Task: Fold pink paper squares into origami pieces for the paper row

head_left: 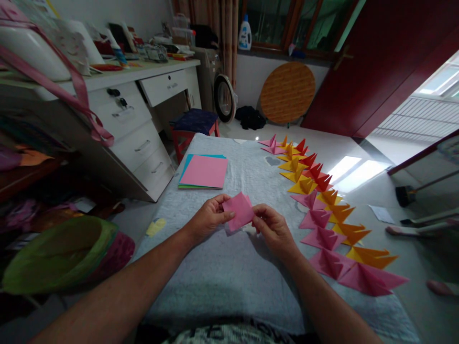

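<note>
A folded pink origami paper (238, 212), roughly diamond-shaped, is held up over the cloth-covered table between both hands. My left hand (211, 214) pinches its left side, thumb lying on the front face. At the right corner, my right hand (273, 227) grips the paper between thumb and fingers. Beyond my left hand lies a stack of square paper sheets (204, 172), pink on top with blue and green edges showing. Rows of folded paper cranes (324, 239) in pink, yellow, orange and red stand along the table's right side.
A pale blue cloth (215, 277) covers the table. To the left are a bin with a green liner (60, 253) and a white desk (125, 124) with drawers. A stool (195, 122) stands past the far edge, near a washing machine (225, 98) with its door ajar.
</note>
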Available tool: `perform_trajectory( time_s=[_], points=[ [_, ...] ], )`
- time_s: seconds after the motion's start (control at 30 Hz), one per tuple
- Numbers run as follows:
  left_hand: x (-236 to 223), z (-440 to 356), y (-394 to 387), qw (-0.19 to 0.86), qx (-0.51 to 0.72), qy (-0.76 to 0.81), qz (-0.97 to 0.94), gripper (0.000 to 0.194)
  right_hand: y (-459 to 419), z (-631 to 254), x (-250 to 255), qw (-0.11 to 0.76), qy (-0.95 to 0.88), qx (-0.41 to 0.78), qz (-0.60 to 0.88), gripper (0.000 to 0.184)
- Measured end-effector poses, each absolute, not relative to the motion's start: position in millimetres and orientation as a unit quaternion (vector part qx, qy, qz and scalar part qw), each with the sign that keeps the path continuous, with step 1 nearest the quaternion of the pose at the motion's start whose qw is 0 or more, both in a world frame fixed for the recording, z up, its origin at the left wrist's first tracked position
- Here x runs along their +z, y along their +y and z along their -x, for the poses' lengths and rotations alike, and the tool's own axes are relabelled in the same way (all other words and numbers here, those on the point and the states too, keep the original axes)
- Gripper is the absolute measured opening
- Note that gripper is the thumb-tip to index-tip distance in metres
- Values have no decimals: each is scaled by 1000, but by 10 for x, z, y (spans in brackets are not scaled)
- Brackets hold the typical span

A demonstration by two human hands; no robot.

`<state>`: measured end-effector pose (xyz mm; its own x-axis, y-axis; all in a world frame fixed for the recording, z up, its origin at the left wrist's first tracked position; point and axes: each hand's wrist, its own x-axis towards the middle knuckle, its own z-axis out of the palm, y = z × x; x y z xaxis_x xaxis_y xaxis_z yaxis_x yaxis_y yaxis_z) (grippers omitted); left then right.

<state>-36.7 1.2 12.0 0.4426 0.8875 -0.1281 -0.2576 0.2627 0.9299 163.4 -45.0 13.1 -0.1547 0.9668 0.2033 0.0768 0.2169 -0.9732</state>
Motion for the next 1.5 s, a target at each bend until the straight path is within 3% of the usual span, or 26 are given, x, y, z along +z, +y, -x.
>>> perform_trajectory(
  time_s=[0.37, 0.63, 0.73, 1.23, 1.5],
  points=[
    [76, 333, -44, 720, 382, 353, -460, 42, -414, -1598, 88, 488, -543, 535, 425, 19],
    [86, 359, -74, 716, 330, 362, -497, 89, -400, -1608, 35, 489, -535, 547, 420, 19],
    [112, 357, -66, 727, 338, 367, -471, 98, -408, -1616, 43, 480, -541, 567, 393, 25],
    [134, 348, -56, 750, 357, 357, -427, 89, -369, -1638, -31, 460, -558, 605, 335, 49],
    [115, 345, -61, 758, 349, 338, -435, 88, -397, -1648, 12, 420, -574, 601, 366, 50]
  ],
)
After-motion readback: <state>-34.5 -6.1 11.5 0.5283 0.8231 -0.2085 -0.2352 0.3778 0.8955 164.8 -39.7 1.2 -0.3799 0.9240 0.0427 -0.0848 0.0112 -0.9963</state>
